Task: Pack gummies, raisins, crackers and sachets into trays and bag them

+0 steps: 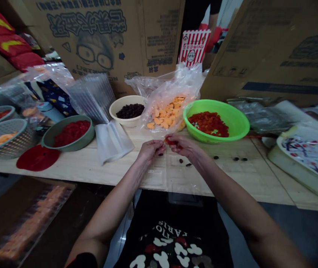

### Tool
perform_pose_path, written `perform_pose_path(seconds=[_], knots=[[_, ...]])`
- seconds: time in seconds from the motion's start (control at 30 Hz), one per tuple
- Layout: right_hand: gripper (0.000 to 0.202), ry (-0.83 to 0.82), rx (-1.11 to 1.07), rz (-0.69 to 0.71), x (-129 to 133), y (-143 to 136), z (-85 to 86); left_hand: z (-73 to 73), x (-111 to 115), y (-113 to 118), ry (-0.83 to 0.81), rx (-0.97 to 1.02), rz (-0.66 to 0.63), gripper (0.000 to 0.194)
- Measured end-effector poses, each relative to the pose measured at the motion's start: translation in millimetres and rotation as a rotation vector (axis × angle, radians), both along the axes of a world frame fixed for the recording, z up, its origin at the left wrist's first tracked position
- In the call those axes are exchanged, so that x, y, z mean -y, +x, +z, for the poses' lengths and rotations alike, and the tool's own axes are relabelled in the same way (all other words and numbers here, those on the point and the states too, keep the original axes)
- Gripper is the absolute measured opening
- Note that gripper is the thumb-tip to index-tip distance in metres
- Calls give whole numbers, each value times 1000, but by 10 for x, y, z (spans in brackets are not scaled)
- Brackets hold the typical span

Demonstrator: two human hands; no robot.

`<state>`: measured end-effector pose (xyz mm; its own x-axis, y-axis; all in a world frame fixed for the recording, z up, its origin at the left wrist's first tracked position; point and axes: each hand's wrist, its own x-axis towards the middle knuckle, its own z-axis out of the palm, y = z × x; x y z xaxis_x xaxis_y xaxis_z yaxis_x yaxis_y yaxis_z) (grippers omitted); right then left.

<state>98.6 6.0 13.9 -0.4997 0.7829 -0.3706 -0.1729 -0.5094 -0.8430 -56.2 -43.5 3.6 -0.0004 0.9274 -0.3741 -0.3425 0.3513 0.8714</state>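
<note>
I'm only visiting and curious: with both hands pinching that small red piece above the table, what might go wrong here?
The small red piece, pinched between left hand and right hand, could slip onto the pale wooden table. A forearm might sweep off the loose dark bits. Reaching forward could perhaps nudge the bright green plastic bowl.

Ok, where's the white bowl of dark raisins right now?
The white bowl sits toward the back of the table, just left of the plastic bag of orange pieces and right of the grey-green bowl.

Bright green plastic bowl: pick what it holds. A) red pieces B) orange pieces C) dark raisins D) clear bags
A: the bright green plastic bowl holds a heap of red pieces, while the dark ones lie in the cream bowl.
</note>
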Motion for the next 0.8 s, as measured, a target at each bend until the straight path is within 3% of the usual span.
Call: perform_pose_path(seconds=[0.1,0.23,0.3,0.37,0.53,0.63,0.73,0.8], knots=[[24,-26,-33,-99,-57,300,35,-68,-4,113,171,-342,-97,8],[27,-45,-52,-187,21,663,25,-136,84,406,648,-1085,-563,14],[29,-49,-46,-214,98,770,-30,-160,129,528,715,-1271,-754,17],[31,-52,-27,-233,173,833,-106,-175,164,594,698,-1332,-810,18],[36,-52,-1,-278,255,886,-251,-165,199,578,686,-1247,-765,18],[37,-45,-9,-274,258,850,-246,-146,164,547,632,-1120,-605,20],[36,-12,16,-209,276,717,-204,-131,92,508,423,-769,-316,22],[31,28,54,-148,288,567,-179,-122,43,450,298,-460,-211,26]])
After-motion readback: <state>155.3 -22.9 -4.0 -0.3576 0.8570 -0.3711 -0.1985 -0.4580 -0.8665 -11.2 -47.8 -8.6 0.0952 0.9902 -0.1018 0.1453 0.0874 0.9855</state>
